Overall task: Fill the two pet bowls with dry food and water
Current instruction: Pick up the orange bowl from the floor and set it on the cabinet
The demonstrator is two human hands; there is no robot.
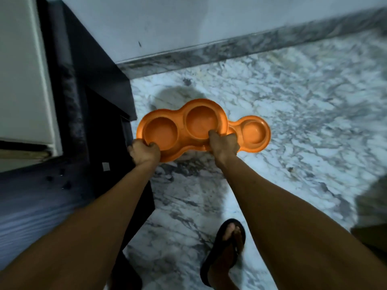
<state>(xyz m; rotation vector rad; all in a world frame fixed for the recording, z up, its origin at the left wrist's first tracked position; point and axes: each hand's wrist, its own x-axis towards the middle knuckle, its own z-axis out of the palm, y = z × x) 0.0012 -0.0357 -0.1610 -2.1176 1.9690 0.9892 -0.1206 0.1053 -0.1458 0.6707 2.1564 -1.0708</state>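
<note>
Head view looks down on a white and grey marble floor [293, 114] that meets a pale wall [188, 21] along a grey marble skirting [240, 43]. At the left stands a dark counter [69, 95] with a pale cabinet door [21, 70] beside it. Both forearms reach forward over the floor. An orange double pet bowl [180, 130] is held above the floor, both wells bare. A second orange double bowl [253, 132] sits partly beneath its right end (only one well of it shows). The left hand [143, 152] is curled tight over the near left rim of the upper bowl. The right hand [224, 144] grips where the two bowls overlap, thumb hooked into the upper bowl's right well. A foot in a black sandal [226, 245] stands on the floor below.
</note>
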